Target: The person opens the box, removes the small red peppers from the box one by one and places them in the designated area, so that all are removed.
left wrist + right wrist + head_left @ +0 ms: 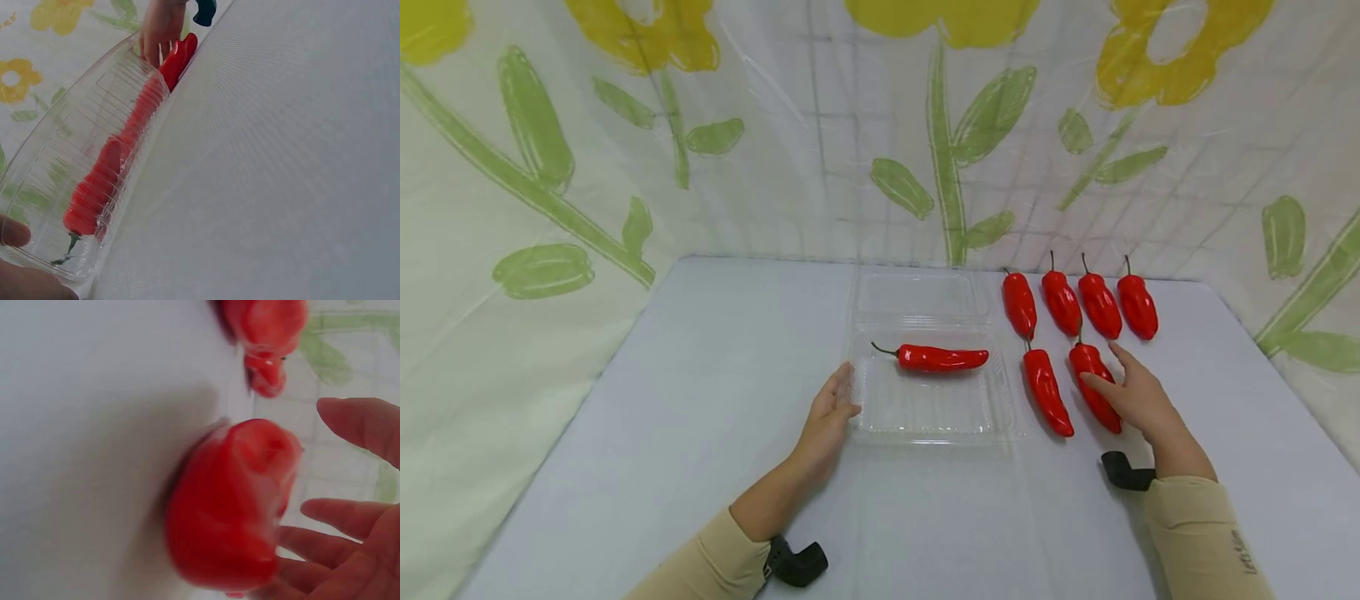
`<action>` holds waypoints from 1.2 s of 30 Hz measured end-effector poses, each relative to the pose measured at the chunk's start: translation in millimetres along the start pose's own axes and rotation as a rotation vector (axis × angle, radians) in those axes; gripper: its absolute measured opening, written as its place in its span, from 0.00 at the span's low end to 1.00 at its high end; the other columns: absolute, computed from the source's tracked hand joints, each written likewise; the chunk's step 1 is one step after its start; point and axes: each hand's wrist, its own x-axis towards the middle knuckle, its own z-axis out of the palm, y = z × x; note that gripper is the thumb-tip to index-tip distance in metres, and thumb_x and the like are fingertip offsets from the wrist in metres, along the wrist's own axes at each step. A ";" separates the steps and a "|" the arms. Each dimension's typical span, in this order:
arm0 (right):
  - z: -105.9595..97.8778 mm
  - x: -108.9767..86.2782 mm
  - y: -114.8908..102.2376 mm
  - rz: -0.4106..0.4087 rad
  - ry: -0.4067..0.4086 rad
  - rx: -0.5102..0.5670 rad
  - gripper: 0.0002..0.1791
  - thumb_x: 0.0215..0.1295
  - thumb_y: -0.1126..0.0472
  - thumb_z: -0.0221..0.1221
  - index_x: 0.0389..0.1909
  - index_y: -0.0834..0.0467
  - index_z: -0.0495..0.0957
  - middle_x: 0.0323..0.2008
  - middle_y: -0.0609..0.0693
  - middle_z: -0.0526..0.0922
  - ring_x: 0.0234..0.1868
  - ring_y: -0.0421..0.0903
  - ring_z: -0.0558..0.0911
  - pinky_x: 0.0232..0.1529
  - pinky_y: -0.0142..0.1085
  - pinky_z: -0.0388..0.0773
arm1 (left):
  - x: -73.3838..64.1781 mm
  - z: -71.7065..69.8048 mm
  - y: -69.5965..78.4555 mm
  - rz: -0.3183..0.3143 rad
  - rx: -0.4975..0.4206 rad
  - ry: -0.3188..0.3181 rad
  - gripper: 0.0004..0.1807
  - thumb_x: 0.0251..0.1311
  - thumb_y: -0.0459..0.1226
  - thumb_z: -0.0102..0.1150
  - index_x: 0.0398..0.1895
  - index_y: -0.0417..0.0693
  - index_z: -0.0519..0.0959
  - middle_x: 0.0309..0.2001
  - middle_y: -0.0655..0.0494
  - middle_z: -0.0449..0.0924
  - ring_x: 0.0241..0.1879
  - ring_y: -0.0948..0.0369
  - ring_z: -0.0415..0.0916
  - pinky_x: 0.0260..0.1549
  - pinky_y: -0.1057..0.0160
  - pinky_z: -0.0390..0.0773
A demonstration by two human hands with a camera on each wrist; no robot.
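A clear plastic clamshell container (925,417) lies opened flat on the table, its lid (925,293) toward the back. One red chili pepper (943,358) lies crosswise inside, its green stem pointing left. My left hand (823,425) holds the container's left edge between thumb and fingers; the left wrist view shows the fingertips (14,232) at its corner. Over another red pepper (1099,387) on the right, my right hand (1138,400) has thumb and fingers spread on either side. In the right wrist view, the thumb stands apart from that pepper (228,512).
Beside it lies another pepper (1047,392). Behind these, several peppers (1099,304) form a row, stems toward the back. A white cloth covers the table (715,358). A flower-printed curtain (775,167) hangs behind and at the sides.
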 end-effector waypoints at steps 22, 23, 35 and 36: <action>-28.2 -12.9 -72.9 -0.282 0.056 0.116 0.46 0.57 0.42 0.58 0.72 0.53 0.49 0.69 0.63 0.58 0.67 0.66 0.58 0.55 0.59 0.71 | 0.4 -0.8 1.8 0.004 -0.008 0.000 0.36 0.58 0.23 0.34 0.72 0.38 0.44 0.75 0.45 0.40 0.74 0.51 0.35 0.71 0.49 0.40; -27.8 -12.8 -76.3 -0.292 0.051 0.118 0.46 0.57 0.42 0.58 0.72 0.53 0.49 0.69 0.62 0.59 0.67 0.65 0.59 0.55 0.58 0.71 | 0.8 -0.8 1.4 0.005 -0.008 0.000 0.36 0.58 0.23 0.35 0.72 0.37 0.44 0.75 0.45 0.40 0.74 0.51 0.35 0.71 0.49 0.40; -5.6 -9.0 -114.9 -0.313 -0.060 0.285 0.41 0.58 0.46 0.60 0.70 0.53 0.56 0.67 0.57 0.63 0.66 0.57 0.64 0.62 0.55 0.67 | 0.9 -1.1 0.4 0.005 -0.011 0.001 0.36 0.57 0.23 0.35 0.72 0.38 0.44 0.75 0.45 0.40 0.74 0.51 0.35 0.71 0.51 0.40; -2.9 -8.6 -117.4 -0.306 -0.066 0.296 0.41 0.57 0.46 0.60 0.70 0.53 0.57 0.67 0.57 0.64 0.66 0.57 0.65 0.62 0.55 0.67 | 0.6 -1.1 0.6 0.008 -0.011 -0.001 0.36 0.57 0.23 0.35 0.72 0.38 0.44 0.75 0.45 0.40 0.74 0.51 0.35 0.71 0.50 0.40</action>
